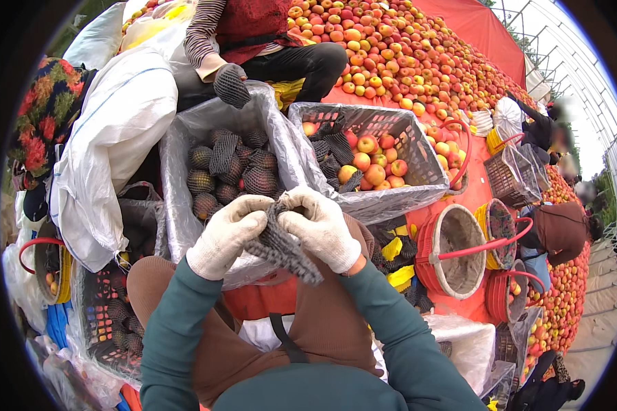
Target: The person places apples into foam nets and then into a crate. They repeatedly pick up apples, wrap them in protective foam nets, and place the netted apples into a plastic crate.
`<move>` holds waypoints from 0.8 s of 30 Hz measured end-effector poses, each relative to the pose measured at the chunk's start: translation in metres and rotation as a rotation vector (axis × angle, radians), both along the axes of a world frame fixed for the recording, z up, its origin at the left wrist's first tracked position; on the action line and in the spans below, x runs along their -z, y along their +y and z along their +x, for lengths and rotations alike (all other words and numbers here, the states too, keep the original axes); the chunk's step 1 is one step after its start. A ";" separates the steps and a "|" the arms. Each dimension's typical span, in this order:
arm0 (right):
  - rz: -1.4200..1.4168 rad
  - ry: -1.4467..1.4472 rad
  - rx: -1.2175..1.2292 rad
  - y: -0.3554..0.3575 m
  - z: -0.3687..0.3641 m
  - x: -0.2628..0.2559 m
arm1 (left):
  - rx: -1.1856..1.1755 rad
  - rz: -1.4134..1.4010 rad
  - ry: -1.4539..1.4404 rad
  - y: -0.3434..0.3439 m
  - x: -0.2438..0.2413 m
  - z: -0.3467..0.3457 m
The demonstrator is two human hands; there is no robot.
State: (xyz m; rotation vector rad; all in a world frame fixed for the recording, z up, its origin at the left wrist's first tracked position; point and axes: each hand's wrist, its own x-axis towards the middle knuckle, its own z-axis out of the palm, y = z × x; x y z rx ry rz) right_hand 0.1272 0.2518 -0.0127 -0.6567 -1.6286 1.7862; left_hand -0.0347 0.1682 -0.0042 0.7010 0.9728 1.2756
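Both hands wear white knit work gloves. My left hand and my right hand pinch a dark grey foam net sleeve from either side, and it hangs limp over my lap. Just beyond them stands a crate lined with clear plastic film, holding several apples in grey foam nets. To its right, a second film-lined crate contains bare red-yellow apples and a bunch of loose grey nets on its left side.
A co-worker's gloved hand hovers over the far rim of the netted-apple crate. Behind is a large apple heap. Red bucket stands at right, near a pile of nets. White woven sack and another crate are at left.
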 end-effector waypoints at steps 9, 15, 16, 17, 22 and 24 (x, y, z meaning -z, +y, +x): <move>-0.521 0.600 0.113 -0.038 0.008 0.010 | -0.090 0.248 -0.169 -0.020 0.014 0.012; -0.703 0.522 0.088 -0.040 -0.013 0.008 | 0.089 0.158 -0.644 -0.025 0.006 0.014; -0.677 0.529 0.073 -0.029 -0.009 0.009 | 0.204 0.102 -0.622 -0.025 0.007 0.014; -0.634 0.495 0.044 -0.016 -0.005 0.015 | 0.178 0.036 -0.588 -0.029 0.004 0.026; -0.535 0.220 -0.054 0.000 0.008 0.011 | 0.426 -0.087 -0.538 -0.039 0.016 0.031; -0.683 0.179 -0.237 -0.012 0.000 0.023 | 0.221 -0.051 -0.406 -0.047 0.014 0.013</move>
